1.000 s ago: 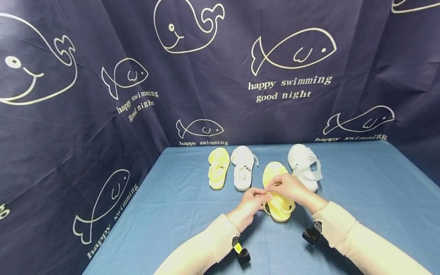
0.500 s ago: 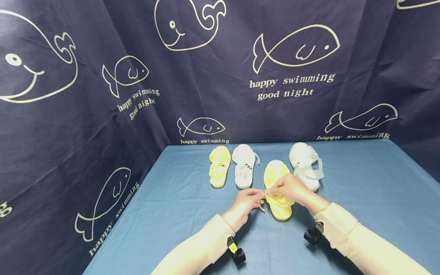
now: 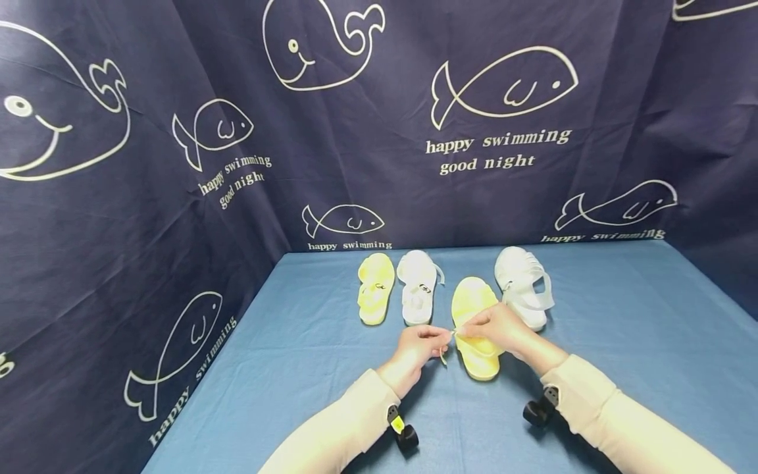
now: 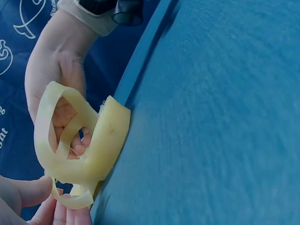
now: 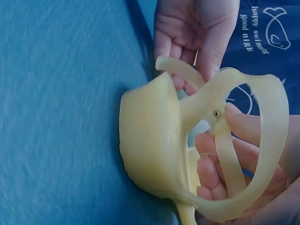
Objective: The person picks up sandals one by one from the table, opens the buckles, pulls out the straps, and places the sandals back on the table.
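On blue cloth (image 3: 320, 368): yellow sandal (image 3: 478, 352), left hand (image 3: 414, 347) pinching its loose-ended strap (image 5: 180, 69) between thumb and fingers, right hand (image 3: 500, 327) pinching its side, pale sandal (image 3: 516, 273) lying to the right

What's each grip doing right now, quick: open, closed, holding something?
Left grip: closed, pinching the thin strap of the nearer yellow sandal.
Right grip: closed, holding that same sandal by its upper.
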Available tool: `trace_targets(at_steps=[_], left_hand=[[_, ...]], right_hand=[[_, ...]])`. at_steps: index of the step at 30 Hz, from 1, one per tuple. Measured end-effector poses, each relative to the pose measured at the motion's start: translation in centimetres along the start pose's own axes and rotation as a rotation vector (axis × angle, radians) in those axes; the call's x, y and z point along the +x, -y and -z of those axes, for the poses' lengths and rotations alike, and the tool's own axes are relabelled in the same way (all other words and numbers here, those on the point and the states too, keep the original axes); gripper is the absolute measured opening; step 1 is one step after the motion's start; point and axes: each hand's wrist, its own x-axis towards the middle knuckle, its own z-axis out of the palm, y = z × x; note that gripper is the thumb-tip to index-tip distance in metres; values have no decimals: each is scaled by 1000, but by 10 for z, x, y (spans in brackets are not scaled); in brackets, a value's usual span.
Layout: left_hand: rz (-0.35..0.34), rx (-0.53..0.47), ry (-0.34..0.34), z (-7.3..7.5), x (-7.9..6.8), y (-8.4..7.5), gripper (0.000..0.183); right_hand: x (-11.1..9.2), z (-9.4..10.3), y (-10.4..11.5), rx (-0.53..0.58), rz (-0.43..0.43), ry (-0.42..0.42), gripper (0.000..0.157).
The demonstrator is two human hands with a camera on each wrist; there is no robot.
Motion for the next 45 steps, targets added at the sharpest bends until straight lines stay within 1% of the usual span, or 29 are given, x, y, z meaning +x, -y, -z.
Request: trace_targets(at_steps=[3,5,7,10,14,17,23,26,33,37,40,45], left_hand=[[8,6,6,0,-2,0,18],[9,0,6,-1,-3,0,18],[4,-9,2,-1,-3,0,18],[8,-45,3,-2,-1,2,17],[13,-120,-1,-4,0,3,18],[-2,-155,-15,-7,-1,3,19],[-5,-191,-19,-11,-2,1,21],[0,-200,-27,-10,1,4,19],[-17,-171,-24,-9,5,4,18],[-23,-125,-12,-8,5,1,17],[-6,-90,18,-6,1,0,18],[43,-100,38,-4,-5,4,18]], right_hand=[[-2,-3,-1,22,10,-5,22],[-3,-4,0,26,30,-2,22],[-4,-5,1,29,33,-1,22],[-4,-5,4,29,31,2,22],[-3,-4,4,30,28,7,23],[-2,-3,3,29,18,9,23],[-1,-1,4,29,6,34,24],[0,0,4,36,-12,42,23],[3,-1,2,34,-26,60,23],[2,0,0,22,-38,52,28],[0,1,-3,9,-57,42,31],[0,0,-5,19,-67,27,31]])
